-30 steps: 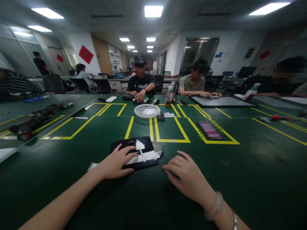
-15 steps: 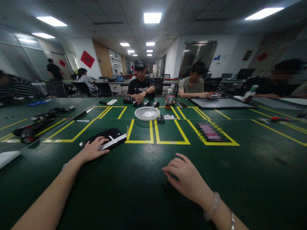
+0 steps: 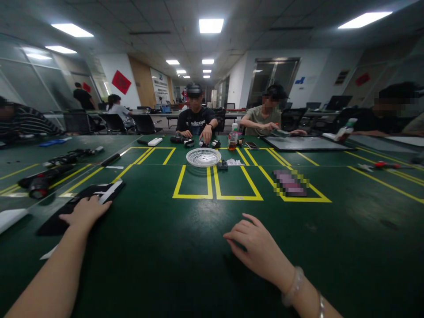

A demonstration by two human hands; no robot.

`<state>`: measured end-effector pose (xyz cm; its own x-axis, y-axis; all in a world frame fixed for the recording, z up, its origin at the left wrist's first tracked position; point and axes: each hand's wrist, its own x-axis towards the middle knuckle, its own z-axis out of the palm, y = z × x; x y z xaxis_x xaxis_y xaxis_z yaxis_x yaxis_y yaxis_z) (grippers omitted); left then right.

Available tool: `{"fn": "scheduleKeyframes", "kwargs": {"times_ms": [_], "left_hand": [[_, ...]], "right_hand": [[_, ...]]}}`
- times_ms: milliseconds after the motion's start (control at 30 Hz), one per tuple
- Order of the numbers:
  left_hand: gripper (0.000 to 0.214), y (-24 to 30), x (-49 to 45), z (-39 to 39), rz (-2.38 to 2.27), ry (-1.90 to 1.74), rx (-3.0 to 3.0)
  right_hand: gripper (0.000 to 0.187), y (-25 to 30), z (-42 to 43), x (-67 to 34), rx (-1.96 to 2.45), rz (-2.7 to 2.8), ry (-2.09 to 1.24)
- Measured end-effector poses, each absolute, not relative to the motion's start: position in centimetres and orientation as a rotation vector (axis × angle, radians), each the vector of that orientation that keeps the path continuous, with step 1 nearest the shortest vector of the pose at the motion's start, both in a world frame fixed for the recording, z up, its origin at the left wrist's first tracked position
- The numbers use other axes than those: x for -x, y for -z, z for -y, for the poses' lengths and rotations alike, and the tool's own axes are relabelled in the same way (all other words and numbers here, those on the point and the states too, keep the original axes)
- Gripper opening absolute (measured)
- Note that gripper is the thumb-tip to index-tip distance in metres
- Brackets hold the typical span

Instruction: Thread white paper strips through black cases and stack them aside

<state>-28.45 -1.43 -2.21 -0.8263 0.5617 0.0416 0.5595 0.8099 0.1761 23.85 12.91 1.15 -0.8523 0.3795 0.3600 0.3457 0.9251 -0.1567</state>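
My left hand (image 3: 86, 212) lies palm down on a flat black pouch-like item (image 3: 56, 218) at the left of the table, its fingers spread. A white strip (image 3: 111, 191) on that item sticks out past the fingertips. Part of the black item is hidden under the hand. Beneath my left forearm a small white pointed corner (image 3: 49, 252) shows; what it belongs to is hidden. My right hand (image 3: 253, 245) is over the bare green table right of centre, open and loosely bent, holding nothing. A bead bracelet (image 3: 293, 286) circles that wrist.
Ahead are a white plastic basket (image 3: 203, 157), a bottle (image 3: 232, 138) and a blurred-out pinkish object (image 3: 290, 183) within yellow tape. Black tools (image 3: 46, 181) lie at left, red-handled pliers (image 3: 380, 164) at right. Co-workers sit across; one person's hand (image 3: 207, 132) handles small parts.
My left hand has slid left and nearer, carrying the black item and its white strip along, turned. My right hand stays put. The co-worker at right has raised a hand with something in it.
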Motion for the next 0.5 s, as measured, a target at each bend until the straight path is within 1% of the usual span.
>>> {"fn": "scheduleKeyframes", "kwargs": {"times_ms": [100, 200, 300, 367, 433, 500], "left_hand": [[0.074, 2.49, 29.12, 2.27, -3.06, -0.278, -0.566], [0.079, 2.77, 29.39, 2.65, -3.047, -0.316, -0.37], [0.085, 2.99, 29.32, 2.66, -3.027, -0.282, -0.343], [0.085, 3.01, 29.19, 2.59, -3.046, -0.239, -0.368], [0.079, 2.87, 29.09, 2.51, -3.083, -0.225, -0.446], [0.067, 2.58, 29.08, 2.44, -3.105, -0.256, -0.648]], "right_hand": [[0.02, -1.13, -12.9, -23.85, 0.538, 2.703, -0.153], [0.02, -1.06, -12.91, -23.82, 0.545, 2.715, -0.183], [0.02, -0.99, -12.94, -23.76, 0.541, 2.719, -0.187], [0.021, -0.96, -12.93, -23.74, 0.539, 2.72, -0.182], [0.021, -0.94, -12.9, -23.75, 0.533, 2.722, -0.178], [0.021, -0.92, -12.85, -23.78, 0.524, 2.724, -0.184]]}}
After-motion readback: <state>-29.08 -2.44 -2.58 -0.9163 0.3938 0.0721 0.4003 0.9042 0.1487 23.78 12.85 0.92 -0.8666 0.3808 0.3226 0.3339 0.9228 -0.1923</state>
